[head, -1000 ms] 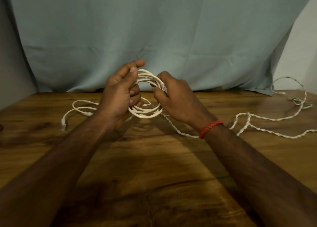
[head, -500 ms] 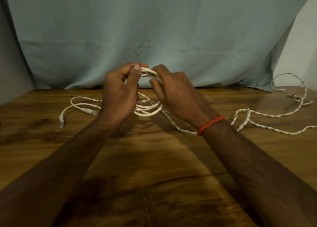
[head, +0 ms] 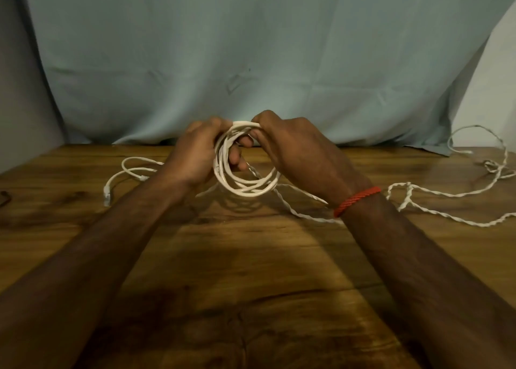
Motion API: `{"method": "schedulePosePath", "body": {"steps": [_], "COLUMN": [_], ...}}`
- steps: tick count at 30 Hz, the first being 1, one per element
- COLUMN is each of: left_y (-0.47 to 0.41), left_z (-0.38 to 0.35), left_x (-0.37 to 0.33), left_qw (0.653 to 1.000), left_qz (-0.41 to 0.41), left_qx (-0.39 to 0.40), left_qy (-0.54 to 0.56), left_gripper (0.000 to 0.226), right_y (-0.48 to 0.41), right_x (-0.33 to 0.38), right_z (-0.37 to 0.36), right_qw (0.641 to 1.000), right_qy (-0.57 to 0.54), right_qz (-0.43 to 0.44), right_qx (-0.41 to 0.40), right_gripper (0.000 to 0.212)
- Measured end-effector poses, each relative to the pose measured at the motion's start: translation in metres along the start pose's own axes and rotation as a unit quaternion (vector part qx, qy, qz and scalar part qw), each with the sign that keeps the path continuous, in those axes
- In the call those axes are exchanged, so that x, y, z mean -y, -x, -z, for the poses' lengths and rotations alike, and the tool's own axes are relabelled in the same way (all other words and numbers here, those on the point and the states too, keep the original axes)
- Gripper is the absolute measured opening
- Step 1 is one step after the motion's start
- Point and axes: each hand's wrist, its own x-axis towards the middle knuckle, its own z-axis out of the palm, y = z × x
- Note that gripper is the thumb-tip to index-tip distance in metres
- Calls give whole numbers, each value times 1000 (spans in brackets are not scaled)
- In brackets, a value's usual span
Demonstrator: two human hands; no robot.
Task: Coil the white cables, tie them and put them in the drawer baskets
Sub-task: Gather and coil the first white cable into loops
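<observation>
A white cable coil [head: 245, 185] of several loops hangs upright just above the wooden table [head: 251, 271], held between both hands. My left hand [head: 195, 153] grips the coil's left side, fingers curled through the ring. My right hand [head: 296, 148] pinches the top of the coil, with a red thread band on its wrist. The coil's loose tail [head: 131, 170] trails left on the table and ends in a plug [head: 107, 193]. A second, twisted white cable [head: 435, 198] lies spread over the right of the table and passes under my right wrist.
A pale blue cloth [head: 251, 61] hangs as a backdrop along the table's far edge. A small dark object [head: 4, 197] sits at the left edge. No drawer baskets are in view.
Both hands have shifted slightly right and apart. The coil now shows as a fuller open ring, and my right hand has moved up to pinch its top.
</observation>
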Motion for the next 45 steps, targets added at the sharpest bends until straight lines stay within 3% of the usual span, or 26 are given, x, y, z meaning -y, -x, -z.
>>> {"method": "schedulePosePath", "body": {"steps": [4, 9, 13, 17, 22, 27, 30, 35, 38, 42, 45], "left_y": [2, 4, 5, 6, 5, 7, 7, 11, 14, 16, 16], "left_z": [-5, -7, -7, -7, -9, -11, -11, -10, -11, -9, -3], "left_x": [-3, -5, -4, -3, 2, -3, -5, -7, -6, -3, 0], "left_qw": [988, 983, 986, 991, 994, 994, 997, 980, 983, 984, 980], "left_qz": [101, 112, 118, 99, 64, 56, 33, -78, -86, -86, -91], "left_qx": [36, 39, 9, -15, -41, -59, -65, -69, -79, -77, -87], "left_qy": [112, 139, 119, 91, 79, 72, 21, -167, -145, -134, -156], "left_gripper": [43, 38, 38, 39, 38, 36, 39, 55, 50, 41, 41], "right_y": [-1, -3, -4, -4, -1, 0, 1, 3, 4, 3, 2], "right_x": [0, 2, 3, 5, 6, 5, 4, 3, 4, 4, 5], "right_z": [1, -2, -8, -9, -10, -13, -17, -20, -20, -23, -24], "right_qw": [999, 999, 999, 996, 998, 1000, 999, 995, 990, 985, 979], "right_qy": [43, 40, -42, -81, -39, -15, -21, -71, -111, -151, -191], "right_qz": [11, 6, -9, -15, -6, 8, -1, -11, -15, -23, -27], "right_qx": [18, 17, 10, -23, -40, -6, -26, -74, -88, -81, -71], "right_gripper": [36, 36, 41, 46, 41, 43, 44, 30, 30, 45, 39]}}
